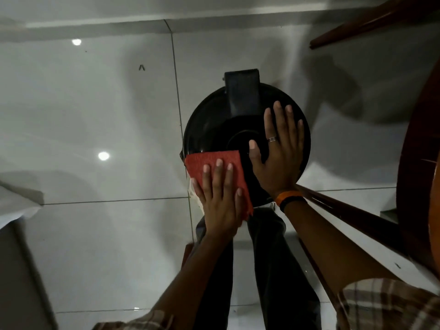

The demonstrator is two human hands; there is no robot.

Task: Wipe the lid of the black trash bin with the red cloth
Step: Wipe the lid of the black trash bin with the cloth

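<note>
Red cloth [220, 171] lies flat on glossy black lid [209, 125].

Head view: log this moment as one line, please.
left hand: flat on red cloth | cloth: lid near-left edge | right hand: flat on lid, bracing | wiping underway

Cloth [219, 172] on lid [214, 125] left edge under left hand [220, 198]; right hand [279, 148] flat on lid right.
</note>
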